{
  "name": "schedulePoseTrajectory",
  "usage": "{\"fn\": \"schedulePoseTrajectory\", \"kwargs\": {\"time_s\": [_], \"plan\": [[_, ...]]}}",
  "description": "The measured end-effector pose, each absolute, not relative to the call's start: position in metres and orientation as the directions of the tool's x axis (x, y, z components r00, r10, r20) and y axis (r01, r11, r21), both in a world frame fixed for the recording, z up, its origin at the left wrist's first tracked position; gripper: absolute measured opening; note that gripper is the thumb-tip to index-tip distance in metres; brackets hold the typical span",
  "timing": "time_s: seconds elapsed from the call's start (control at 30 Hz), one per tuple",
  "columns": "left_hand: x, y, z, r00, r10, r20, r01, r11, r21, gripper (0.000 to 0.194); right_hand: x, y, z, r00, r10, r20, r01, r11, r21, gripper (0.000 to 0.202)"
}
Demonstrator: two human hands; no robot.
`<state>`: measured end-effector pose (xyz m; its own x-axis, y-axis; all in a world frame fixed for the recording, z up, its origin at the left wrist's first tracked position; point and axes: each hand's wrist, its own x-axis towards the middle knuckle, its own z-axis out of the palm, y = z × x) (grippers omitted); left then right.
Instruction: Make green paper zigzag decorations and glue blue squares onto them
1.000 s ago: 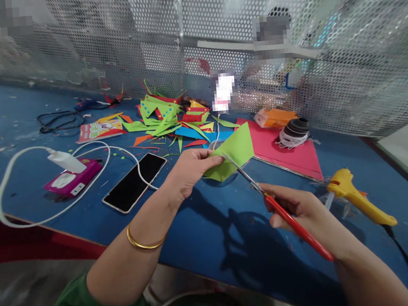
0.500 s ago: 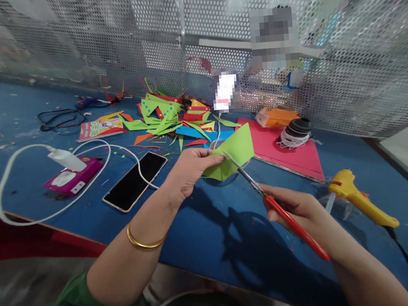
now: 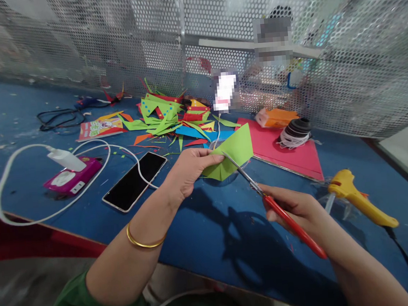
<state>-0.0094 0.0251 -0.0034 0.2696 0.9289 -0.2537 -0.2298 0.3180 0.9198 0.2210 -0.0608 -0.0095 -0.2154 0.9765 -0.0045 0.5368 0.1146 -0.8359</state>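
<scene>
Between thumb and fingers, my left hand (image 3: 195,167) pinches a folded piece of green paper (image 3: 238,145) above the blue table. My right hand (image 3: 294,205) is closed around red-handled scissors (image 3: 287,217). The scissor blades reach up and left onto the paper, their tips close to my left thumb. Whether the blades are fully closed on the paper I cannot tell. Part of the right fingers is hidden behind the red handle.
Colored paper scraps (image 3: 162,121) lie at the back before a metal mesh screen. At left are a phone (image 3: 135,182), a purple power socket (image 3: 73,175) and a white cable. A red sheet (image 3: 278,159), black-and-white roll (image 3: 296,131) and yellow glue gun (image 3: 363,199) lie right. Behind the mesh sits a person.
My hands, the green paper and the scissors stay almost in place. The scissors' handle end has shifted very slightly up and left. The person behind the mesh has moved their head a little lower.
</scene>
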Motion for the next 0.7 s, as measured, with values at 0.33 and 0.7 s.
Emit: {"fn": "schedulePoseTrajectory", "kwargs": {"time_s": [0.33,0.7], "plan": [[-0.009,0.026,-0.002,0.261,0.925,-0.278,-0.229,0.339,0.913,0.017,0.219,-0.062,-0.008,-0.198,0.977,-0.072,0.521,0.043,-0.853,0.064],[-0.009,0.025,-0.004,0.281,0.911,-0.302,-0.228,0.369,0.901,0.007,0.225,-0.065,-0.015,-0.318,0.945,-0.072,0.422,0.073,-0.904,0.08]]}}
